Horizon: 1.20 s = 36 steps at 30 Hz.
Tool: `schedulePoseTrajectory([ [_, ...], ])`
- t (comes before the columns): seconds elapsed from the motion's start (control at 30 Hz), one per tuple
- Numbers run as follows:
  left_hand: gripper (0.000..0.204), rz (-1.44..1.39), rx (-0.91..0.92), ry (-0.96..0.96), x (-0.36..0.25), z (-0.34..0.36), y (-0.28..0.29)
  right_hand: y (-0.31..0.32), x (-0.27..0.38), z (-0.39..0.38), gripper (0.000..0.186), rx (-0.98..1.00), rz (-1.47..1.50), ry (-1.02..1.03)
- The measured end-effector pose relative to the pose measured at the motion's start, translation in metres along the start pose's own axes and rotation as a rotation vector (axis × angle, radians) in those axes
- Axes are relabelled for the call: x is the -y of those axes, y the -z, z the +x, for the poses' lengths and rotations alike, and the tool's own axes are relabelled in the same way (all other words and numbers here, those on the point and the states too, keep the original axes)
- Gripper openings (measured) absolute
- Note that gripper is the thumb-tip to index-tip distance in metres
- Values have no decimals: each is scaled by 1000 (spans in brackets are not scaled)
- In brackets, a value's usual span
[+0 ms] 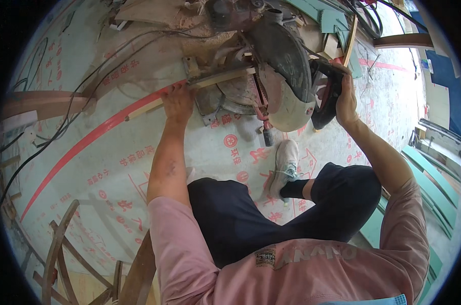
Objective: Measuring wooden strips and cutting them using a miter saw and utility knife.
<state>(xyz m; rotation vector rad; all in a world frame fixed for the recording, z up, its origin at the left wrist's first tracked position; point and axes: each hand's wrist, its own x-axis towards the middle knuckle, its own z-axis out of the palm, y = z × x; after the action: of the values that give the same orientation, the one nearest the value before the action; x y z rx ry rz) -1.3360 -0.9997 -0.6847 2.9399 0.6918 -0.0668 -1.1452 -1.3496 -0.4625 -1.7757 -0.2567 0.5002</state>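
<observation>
A dusty black miter saw [276, 48] with a cream and pink blade guard stands at upper middle, its metal base [207, 109] on the floor. My left hand [178, 99] is closed on a pale narrow wooden strip [217, 77] that lies across the saw base, its left part reaching out over the floor. My right hand [346, 94] is closed around the saw's black D-shaped handle [326, 101]. The blade's lower edge is mostly hidden by the guard.
Black cables [67, 117] run down the left. Green boards [423, 193] lie at right, with green offcuts [334, 20] and sawdust at top. A wooden bar [42, 104] is at left, curved wooden legs [57, 244] at lower left. My legs and shoe [286, 165] are below the saw.
</observation>
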Motion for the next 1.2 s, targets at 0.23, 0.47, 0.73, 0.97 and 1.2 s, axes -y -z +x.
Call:
schedulePoseTrajectory([
  [0.23,47,1,-10,8,4,-1,1,-2,-11,0,59,-15,-172,126],
  [0.47,48,-16,50,25,1,1,7,-7,-19,-7,56,-44,-162,173],
  [0.73,48,1,112,30,-5,4,12,-3,-35,-12,60,-79,-208,157],
  [0.97,44,-8,90,12,0,4,7,-9,-62,-24,67,-158,-202,193],
  [1.2,35,-152,74,-172,33,-12,14,42,-20,42,55,-111,-533,184],
])
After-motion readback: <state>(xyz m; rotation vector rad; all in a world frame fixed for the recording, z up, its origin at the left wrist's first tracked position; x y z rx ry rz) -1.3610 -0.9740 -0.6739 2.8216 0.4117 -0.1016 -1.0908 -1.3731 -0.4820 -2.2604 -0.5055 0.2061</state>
